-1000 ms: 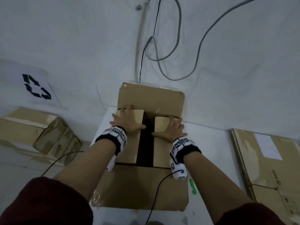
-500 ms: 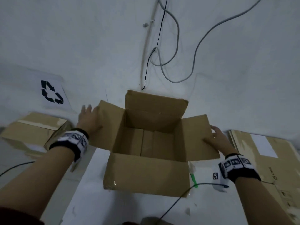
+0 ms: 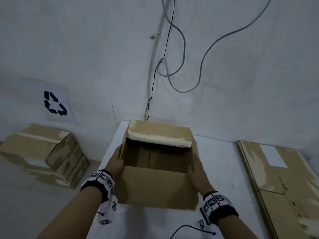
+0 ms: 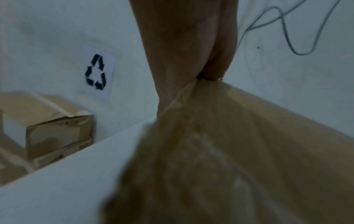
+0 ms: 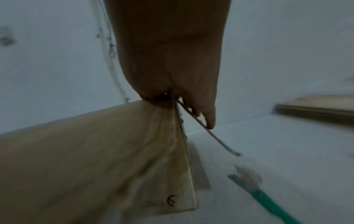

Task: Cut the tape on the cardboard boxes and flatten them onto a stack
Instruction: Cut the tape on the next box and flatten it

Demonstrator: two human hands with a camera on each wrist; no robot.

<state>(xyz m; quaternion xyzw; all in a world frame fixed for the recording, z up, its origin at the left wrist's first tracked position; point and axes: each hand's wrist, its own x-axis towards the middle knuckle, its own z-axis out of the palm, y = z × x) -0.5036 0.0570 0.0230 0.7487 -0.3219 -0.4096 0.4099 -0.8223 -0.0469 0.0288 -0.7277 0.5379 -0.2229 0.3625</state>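
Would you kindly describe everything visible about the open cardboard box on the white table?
The cardboard box is plain brown, open at the top, its inside empty. Its far flap carries a pale strip of tape residue. It sits on the white table, though blur hides full contact. The left hand and right hand grip its side walls.

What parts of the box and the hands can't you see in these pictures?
- Head view: the open box hides its own underside, so any tape there can't be seen.
- Head view: the left hand fingertips vanish behind the box wall; the right hand is motion-blurred.
- Right wrist view: the green-handled tool is blurred and cut off.
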